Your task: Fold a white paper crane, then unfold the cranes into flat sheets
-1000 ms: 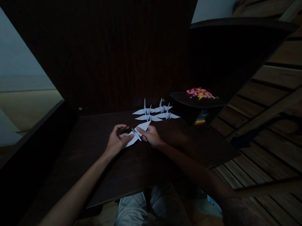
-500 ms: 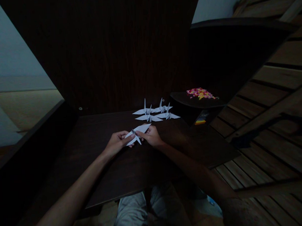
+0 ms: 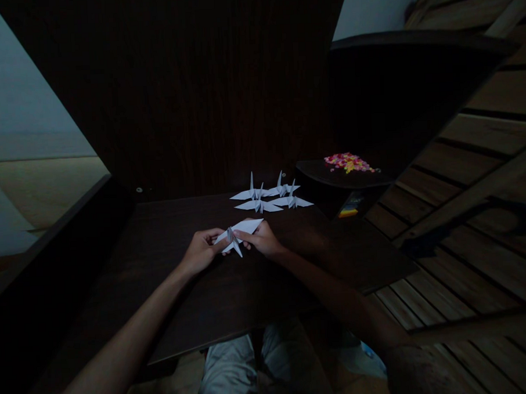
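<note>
"Where's the white folded-paper crane (image 3: 231, 237)?"
"Over the dark brown wooden desk (image 3: 198, 307), pinched between left hand (image 3: 203, 249) and right hand (image 3: 265, 239)."
"What's around?"
"Four matching white paper cranes (image 3: 260, 206) just beyond; rightward, a pink-and-yellow heap of tiny pieces (image 3: 349, 162) on a dark curved shelf (image 3: 314, 170)."

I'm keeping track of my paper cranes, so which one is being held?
The nearest white crane, pinched by the left hand and right hand; the other four cranes sit clustered behind it on the desk, untouched.
</note>
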Action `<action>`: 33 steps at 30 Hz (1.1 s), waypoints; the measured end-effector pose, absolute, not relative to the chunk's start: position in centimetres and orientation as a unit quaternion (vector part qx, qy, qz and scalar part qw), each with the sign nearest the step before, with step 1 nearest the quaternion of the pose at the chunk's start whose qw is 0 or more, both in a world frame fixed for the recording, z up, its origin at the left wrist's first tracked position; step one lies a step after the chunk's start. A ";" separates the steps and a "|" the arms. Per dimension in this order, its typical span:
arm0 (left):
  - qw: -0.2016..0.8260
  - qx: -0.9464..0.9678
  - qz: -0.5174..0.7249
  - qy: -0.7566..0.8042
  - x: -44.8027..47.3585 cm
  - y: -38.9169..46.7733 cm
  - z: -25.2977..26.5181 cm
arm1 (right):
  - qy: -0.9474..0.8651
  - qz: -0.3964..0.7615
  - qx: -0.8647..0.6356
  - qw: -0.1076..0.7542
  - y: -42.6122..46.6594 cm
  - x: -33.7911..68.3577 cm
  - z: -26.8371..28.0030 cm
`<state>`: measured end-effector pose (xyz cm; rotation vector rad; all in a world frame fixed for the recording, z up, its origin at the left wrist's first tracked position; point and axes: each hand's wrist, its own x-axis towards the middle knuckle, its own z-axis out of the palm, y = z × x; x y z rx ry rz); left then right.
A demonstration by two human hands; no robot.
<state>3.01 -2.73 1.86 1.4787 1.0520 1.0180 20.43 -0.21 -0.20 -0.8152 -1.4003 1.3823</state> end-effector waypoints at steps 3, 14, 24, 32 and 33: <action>0.504 0.615 0.419 0.439 3.0 -2.7 1.7 | -0.586 0.559 -0.340 0.478 -0.2 20.5 -0.2; 0.523 0.617 0.396 0.435 2.8 -2.7 2.0 | -0.591 0.534 -0.346 0.496 0.0 21.0 0.2; 0.522 0.612 0.401 0.438 2.7 -2.5 1.7 | -0.541 0.570 -0.355 0.508 0.1 21.1 0.7; 0.521 0.615 0.398 0.437 2.5 -2.4 1.7 | -0.517 0.597 -0.333 0.516 0.3 21.3 0.4; 0.522 0.615 0.397 0.437 2.5 -2.4 1.7 | -0.515 0.600 -0.331 0.515 0.4 21.4 0.3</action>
